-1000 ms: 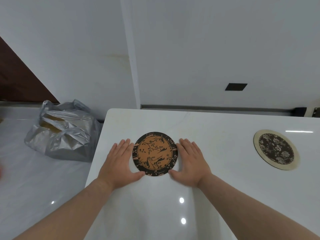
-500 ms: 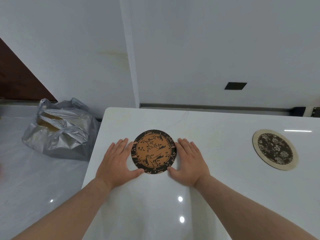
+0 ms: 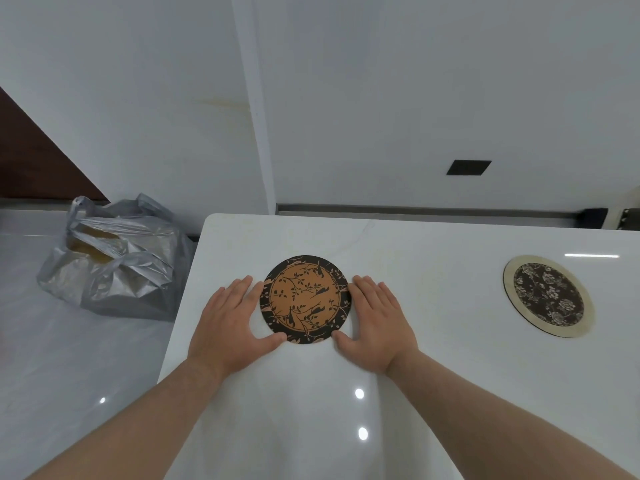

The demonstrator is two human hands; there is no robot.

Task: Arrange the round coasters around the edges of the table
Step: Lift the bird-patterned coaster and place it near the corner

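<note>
Orange coaster (image 3: 305, 299) lay flat near table (image 3: 433, 251) far-left corner. Left hand (image 3: 230, 323) and right hand (image 3: 379, 323) spread flat, flanking its rim. Best nudged evenly from both sides, kept off the edge.

The glossy white desk (image 3: 433, 393) carries an orange and black round coaster (image 3: 305, 299) lying flat near its far left corner. The left hand (image 3: 230, 325) and right hand (image 3: 377, 327) lie flat on the desk, touching that coaster's sides. A cream-rimmed floral coaster (image 3: 548, 295) lies well apart on the right.

On the grey floor (image 3: 52, 393) beside the desk sits a silver plastic bag (image 3: 110, 258).
</note>
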